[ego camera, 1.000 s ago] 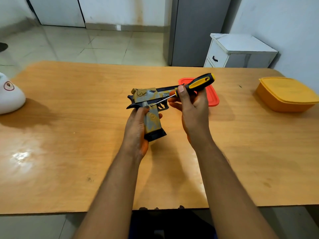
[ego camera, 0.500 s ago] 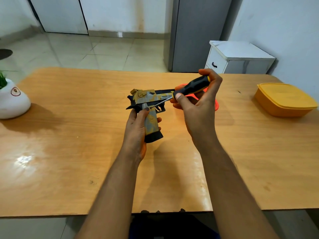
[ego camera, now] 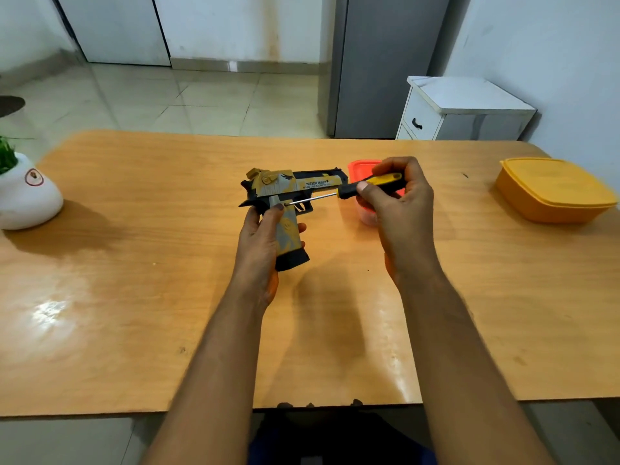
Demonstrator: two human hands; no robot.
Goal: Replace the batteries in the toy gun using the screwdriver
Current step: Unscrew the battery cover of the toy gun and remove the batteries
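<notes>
The toy gun [ego camera: 288,189] is yellow, grey and black, held above the wooden table [ego camera: 134,263] with its barrel pointing right. My left hand [ego camera: 261,243] grips its handle from the left side. My right hand [ego camera: 399,203] holds the screwdriver [ego camera: 349,191] by its black and yellow handle. The metal shaft runs left and its tip touches the gun at the top of the grip, just behind the trigger.
A small red-lidded container [ego camera: 360,169] sits behind my right hand, partly hidden. An orange lidded box [ego camera: 553,189] stands at the right. A white plant pot [ego camera: 27,196] is at the left edge. A white drawer cabinet [ego camera: 463,109] stands beyond the table.
My right hand shifted its hold on the screwdriver handle and lowered it, so the shaft now lies nearly level. The left hand keeps the gun in about the same place.
</notes>
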